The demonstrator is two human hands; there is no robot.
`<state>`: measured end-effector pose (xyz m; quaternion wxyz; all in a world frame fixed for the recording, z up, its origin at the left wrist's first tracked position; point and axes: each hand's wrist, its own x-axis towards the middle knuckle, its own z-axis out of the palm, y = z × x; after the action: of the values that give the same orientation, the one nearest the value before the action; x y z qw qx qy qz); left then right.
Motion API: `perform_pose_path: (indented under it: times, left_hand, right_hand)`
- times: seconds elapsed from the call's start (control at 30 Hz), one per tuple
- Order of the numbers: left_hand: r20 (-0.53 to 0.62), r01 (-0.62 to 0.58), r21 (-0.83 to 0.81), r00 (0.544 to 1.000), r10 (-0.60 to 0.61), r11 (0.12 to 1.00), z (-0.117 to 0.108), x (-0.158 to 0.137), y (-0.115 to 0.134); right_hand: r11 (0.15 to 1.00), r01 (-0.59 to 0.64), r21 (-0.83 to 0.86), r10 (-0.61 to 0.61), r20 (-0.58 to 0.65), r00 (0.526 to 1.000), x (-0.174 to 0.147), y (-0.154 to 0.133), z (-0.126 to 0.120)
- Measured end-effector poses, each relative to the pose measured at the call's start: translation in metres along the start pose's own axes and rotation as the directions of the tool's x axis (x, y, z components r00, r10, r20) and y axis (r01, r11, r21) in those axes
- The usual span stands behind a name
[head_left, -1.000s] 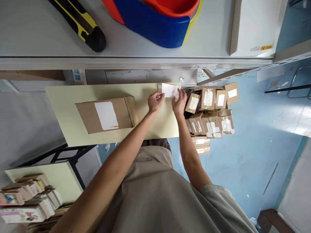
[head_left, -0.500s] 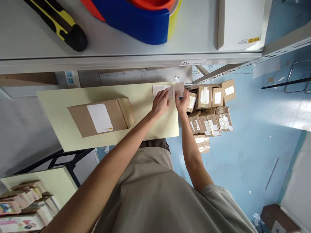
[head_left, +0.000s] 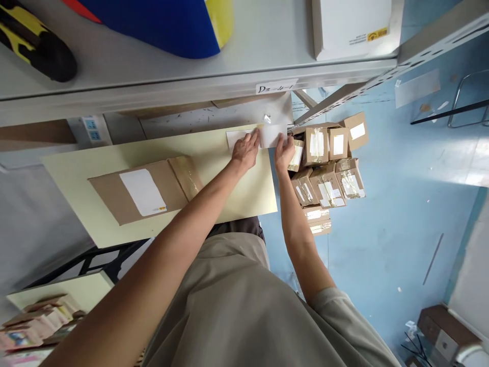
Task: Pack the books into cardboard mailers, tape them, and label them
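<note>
A strip of white paper point(head_left: 273, 136), seemingly labels, lies along the far right corner of the cream tabletop point(head_left: 214, 148), its right part reaching past the table's edge. My left hand point(head_left: 246, 150) rests on the strip's left part with fingers stretched out and flat. At the right end, my right hand point(head_left: 284, 152) pinches the paper between thumb and fingers. To the left on the same tabletop lies a taped brown cardboard box point(head_left: 110, 196) with a white label point(head_left: 143, 191) on top; my left forearm partly covers its near right end.
A grey shelf point(head_left: 171, 76) crosses above the table, carrying a yellow-black utility knife point(head_left: 38, 43), a blue tape dispenser point(head_left: 164, 25) and a white box point(head_left: 351, 25). Several taped cardboard boxes point(head_left: 326, 186) are stacked on the blue floor at right. Books point(head_left: 38, 323) sit at lower left.
The right part of the paper strip has moved from raised to flatter, with more of it past the table edge. My left hand has slid slightly left. The whole view has shifted and tilted.
</note>
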<state>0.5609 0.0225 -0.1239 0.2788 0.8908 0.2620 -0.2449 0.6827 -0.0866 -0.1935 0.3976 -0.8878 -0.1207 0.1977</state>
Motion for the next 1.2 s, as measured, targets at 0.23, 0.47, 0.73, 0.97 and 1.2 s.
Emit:
perform_pose_path:
  times: [0.23, 0.47, 0.73, 0.97, 1.2]
  left_hand:
    - [0.053, 0.019, 0.056, 0.998, -0.022, 0.998, -0.005, 0.001, 0.006]
    - [0.019, 0.020, 0.042, 1.000, -0.021, 0.999, 0.006, 0.005, 0.005]
    - [0.022, 0.030, -0.158, 0.999, -0.027, 0.987, 0.004, 0.006, -0.008]
    - [-0.027, 0.006, -0.941, 0.995, -0.093, 0.337, 0.028, -0.094, 0.002]
    - [-0.117, -0.178, -0.970, 0.940, -0.321, -0.168, 0.018, -0.210, -0.013]
  right_hand:
    - [0.997, -0.078, -0.019, 0.077, -0.060, 0.995, 0.001, 0.018, 0.005]
    - [0.967, -0.255, -0.023, 0.245, -0.215, 0.946, -0.013, 0.056, -0.018]
    - [0.997, -0.073, -0.015, 0.066, -0.265, 0.962, -0.061, 0.064, -0.054]
    - [0.867, 0.492, -0.081, -0.498, -0.102, 0.861, -0.118, 0.017, -0.064]
    - [0.650, 0.758, 0.050, -0.725, 0.337, 0.600, -0.184, -0.032, -0.049]
